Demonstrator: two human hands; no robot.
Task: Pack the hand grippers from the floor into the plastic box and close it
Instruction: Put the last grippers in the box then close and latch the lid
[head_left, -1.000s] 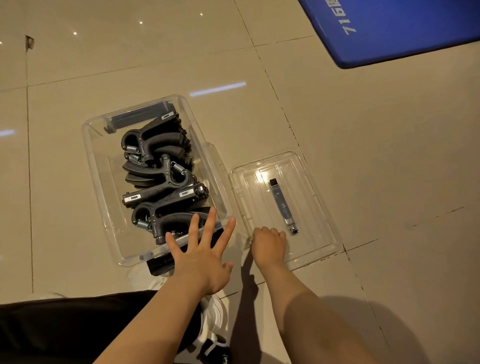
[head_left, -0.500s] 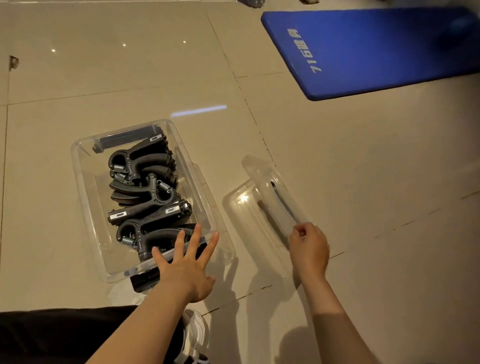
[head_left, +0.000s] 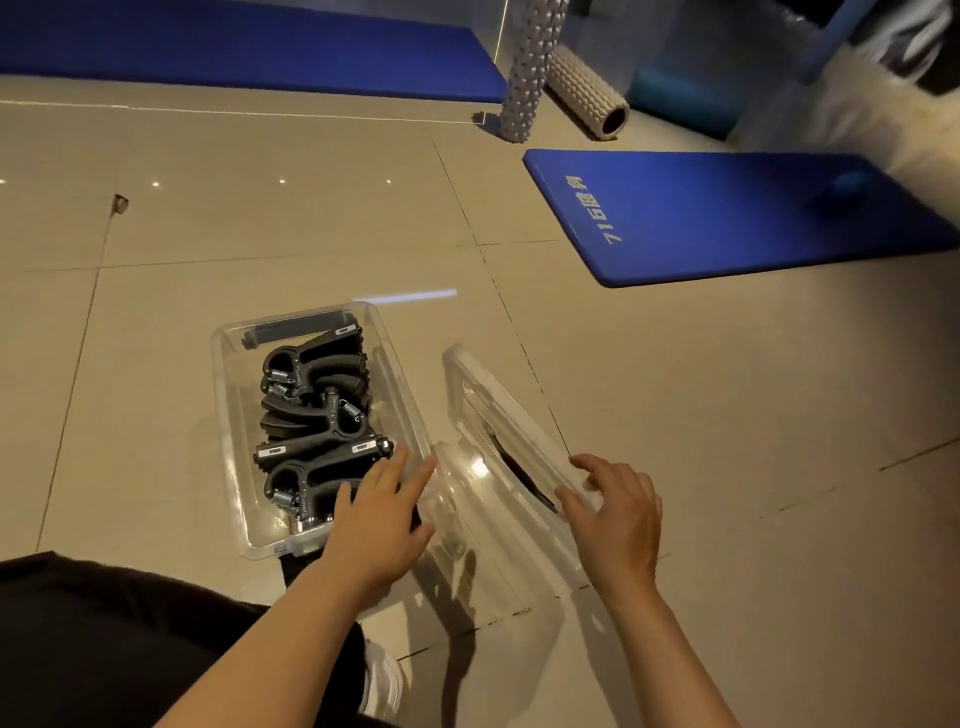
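Evidently the packing itself was finished, for the black hand grippers (head_left: 317, 431) lay piled inside the clear plastic box (head_left: 231, 447) on the tiled floor (head_left: 675, 415), and none could be seen loose on the tiles around it; the step in hand was the closing. The transparent lid (head_left: 498, 410) stood tilted up on edge just to the right of the box, its near end by the right hand (head_left: 615, 512), whose fingers curled over the lid's upper rim with the thumb toward the underside, so that it held the lid in a light, fairly narrow grasp. A dark latch strip (head_left: 519, 470) showed through the clear plastic. The left hand (head_left: 382, 512) lay flat with fingers straight and spread, gripping nothing, over the near right corner of the box, its fingertips above the nearest gripper and the rim; whether it pressed the rim or only hovered could not be told. By my judgement the next move called for the lid to be swung leftward and lowered flat over the opening, its corners matched to the box's rim, while the left hand drew clear. The grippers were heaped rather high at the middle, so they might need pressing down for the lid to seat. Both forearms reached forward from the bottom of the view, bare, over a dark-clothed knee (head_left: 130, 639).
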